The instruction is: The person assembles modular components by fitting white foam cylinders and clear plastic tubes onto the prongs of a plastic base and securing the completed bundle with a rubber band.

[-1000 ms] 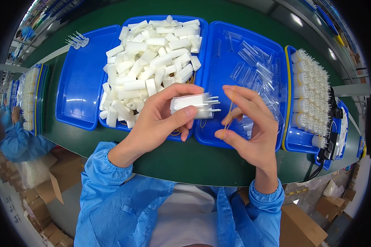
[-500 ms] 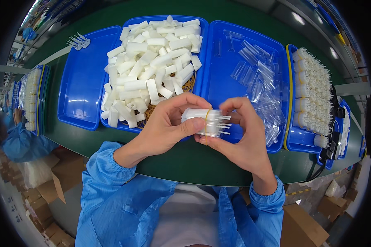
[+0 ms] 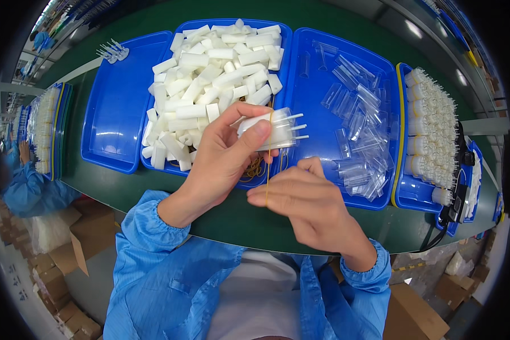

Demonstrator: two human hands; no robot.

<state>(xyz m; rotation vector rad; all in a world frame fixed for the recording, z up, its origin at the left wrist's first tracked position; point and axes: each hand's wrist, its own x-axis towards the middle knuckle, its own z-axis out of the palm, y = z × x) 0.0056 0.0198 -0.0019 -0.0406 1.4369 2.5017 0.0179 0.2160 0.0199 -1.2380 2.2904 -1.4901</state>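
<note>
Fingers of the left hand (image 3: 224,161) hide most of the white bundle (image 3: 269,131) it grips above the middle tray (image 3: 289,68). Right hand (image 3: 303,201), nearly closed, pinches a thin rubber band (image 3: 268,170) stretched up over the bundle.

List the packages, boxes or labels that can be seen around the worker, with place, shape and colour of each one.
Cardboard boxes: brown, some open, stacked on the floor at lower left.
Cardboard box: brown, on the floor at lower right, beside the right sleeve.
More brown boxes: small, far lower right.
Labels, signs or screens: none can be made out.
</note>
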